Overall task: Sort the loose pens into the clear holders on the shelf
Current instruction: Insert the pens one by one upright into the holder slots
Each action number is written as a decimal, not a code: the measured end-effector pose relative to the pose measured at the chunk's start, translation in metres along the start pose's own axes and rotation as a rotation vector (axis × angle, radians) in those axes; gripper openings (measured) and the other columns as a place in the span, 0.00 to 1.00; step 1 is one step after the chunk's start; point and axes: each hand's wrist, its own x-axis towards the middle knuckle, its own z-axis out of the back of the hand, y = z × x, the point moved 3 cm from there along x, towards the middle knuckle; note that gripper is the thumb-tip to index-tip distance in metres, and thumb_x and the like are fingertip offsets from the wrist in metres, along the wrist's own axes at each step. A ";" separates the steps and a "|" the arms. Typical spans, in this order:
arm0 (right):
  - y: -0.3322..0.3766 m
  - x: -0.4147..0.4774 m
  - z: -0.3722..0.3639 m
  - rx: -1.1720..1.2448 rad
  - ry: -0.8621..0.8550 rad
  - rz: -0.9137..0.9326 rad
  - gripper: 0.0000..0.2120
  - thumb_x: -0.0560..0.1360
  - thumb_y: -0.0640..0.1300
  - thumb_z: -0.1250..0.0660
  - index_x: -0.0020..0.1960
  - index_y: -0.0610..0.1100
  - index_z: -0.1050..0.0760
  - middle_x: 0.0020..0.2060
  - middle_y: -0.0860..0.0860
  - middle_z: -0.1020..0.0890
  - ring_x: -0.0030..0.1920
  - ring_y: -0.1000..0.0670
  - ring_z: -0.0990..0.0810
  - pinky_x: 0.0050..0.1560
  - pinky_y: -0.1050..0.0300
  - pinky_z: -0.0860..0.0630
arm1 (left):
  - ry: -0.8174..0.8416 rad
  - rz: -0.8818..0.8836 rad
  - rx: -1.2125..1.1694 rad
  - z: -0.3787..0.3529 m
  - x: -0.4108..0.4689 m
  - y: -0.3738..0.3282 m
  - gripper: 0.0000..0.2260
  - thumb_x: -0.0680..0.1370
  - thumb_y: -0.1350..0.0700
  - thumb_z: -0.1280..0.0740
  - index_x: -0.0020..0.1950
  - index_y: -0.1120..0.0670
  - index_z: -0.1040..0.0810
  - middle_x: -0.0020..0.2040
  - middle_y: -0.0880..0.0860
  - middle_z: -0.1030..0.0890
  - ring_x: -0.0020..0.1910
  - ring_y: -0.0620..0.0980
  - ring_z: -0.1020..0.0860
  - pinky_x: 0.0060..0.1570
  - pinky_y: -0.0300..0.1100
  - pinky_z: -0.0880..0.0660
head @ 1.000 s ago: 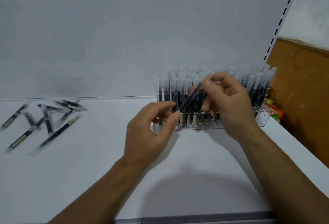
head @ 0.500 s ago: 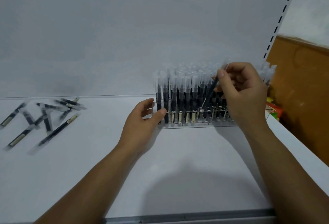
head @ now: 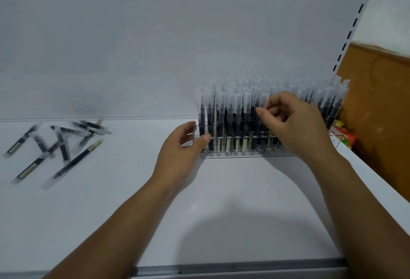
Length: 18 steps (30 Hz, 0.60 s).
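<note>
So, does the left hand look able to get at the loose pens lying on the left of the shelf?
Probably yes. The left hand only holds the clear holder at its left end, and bare shelf lies between it and the loose pens.

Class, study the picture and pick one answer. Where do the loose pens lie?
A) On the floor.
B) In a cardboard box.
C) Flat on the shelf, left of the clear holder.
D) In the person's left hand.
C: the loose pens lie scattered flat on the white shelf, apart from the clear holder and to its left.
</note>
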 end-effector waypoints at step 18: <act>0.124 -0.035 -0.102 -0.193 0.749 0.239 0.13 0.76 0.61 0.38 0.57 0.59 0.24 0.49 0.64 0.20 0.47 0.63 0.22 0.50 0.60 0.23 | -0.171 -0.028 0.296 0.136 0.001 -0.014 0.18 0.79 0.44 0.37 0.68 0.44 0.28 0.63 0.39 0.29 0.60 0.37 0.29 0.59 0.36 0.35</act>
